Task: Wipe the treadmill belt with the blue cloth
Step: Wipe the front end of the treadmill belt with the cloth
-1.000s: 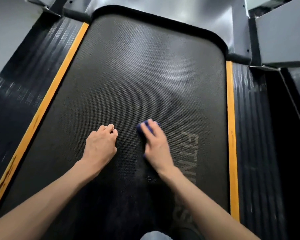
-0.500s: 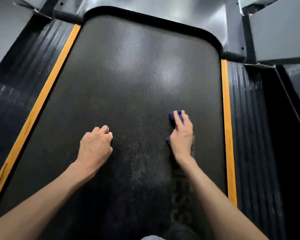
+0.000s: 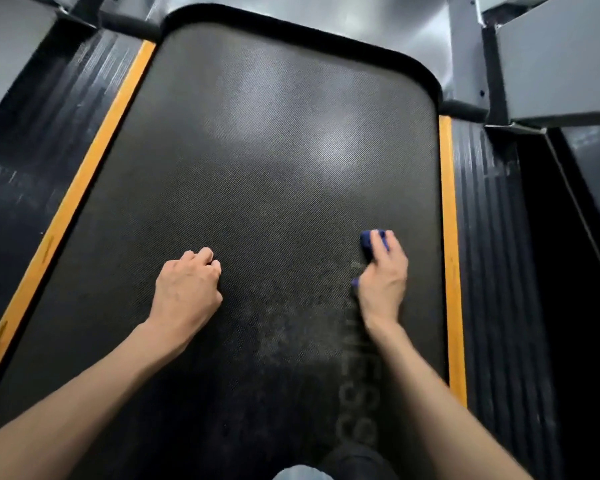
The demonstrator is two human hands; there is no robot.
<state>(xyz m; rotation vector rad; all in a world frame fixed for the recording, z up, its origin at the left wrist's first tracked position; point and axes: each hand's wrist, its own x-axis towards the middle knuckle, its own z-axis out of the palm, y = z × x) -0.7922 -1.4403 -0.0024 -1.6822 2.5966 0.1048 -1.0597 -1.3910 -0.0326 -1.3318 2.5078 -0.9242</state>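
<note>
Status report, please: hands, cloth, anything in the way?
Right hand holds blue cloth against belt, near right orange strip. Left hand curled, empty, resting mid-belt. Nothing else on belt seen.

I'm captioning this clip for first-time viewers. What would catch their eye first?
The blue cloth under the right hand, pressed on the dark treadmill belt near its right edge. The orange strips along both sides stand out, and the left hand rests curled mid-belt.
</note>
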